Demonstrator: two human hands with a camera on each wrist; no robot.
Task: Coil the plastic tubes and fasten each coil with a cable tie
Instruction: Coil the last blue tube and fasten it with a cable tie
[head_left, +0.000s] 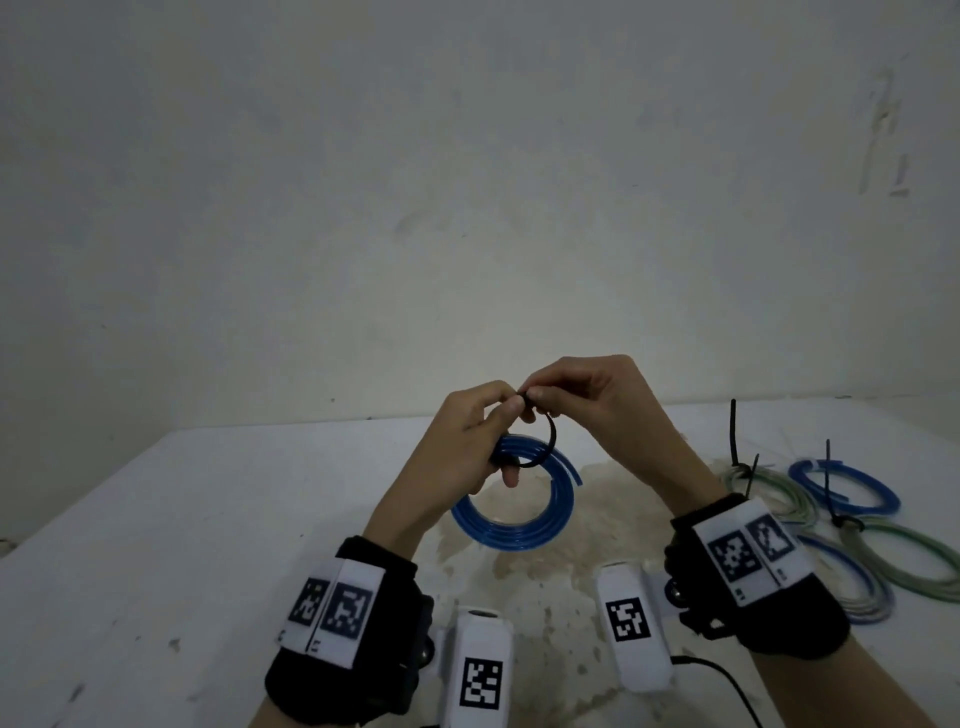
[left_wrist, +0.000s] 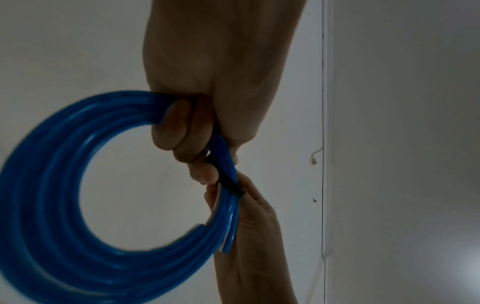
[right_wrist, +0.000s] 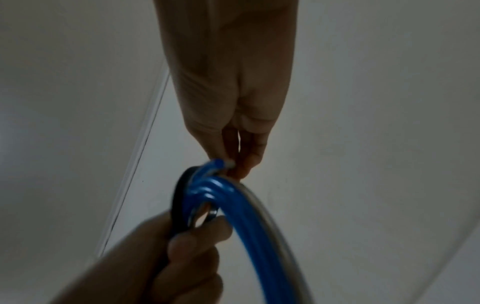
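I'm gripping the blue coil in my left hand; my right hand is pinching the black cable tie looped around it.

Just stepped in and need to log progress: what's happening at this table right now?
A person is tying up a coil of blue tube held above the white table. The left hand grips the coil, and both it and the right hand pinch a black cable tie looped loosely around the strands, not yet pulled tight. To the right lie finished coils, blue and greenish, already fastened with ties.
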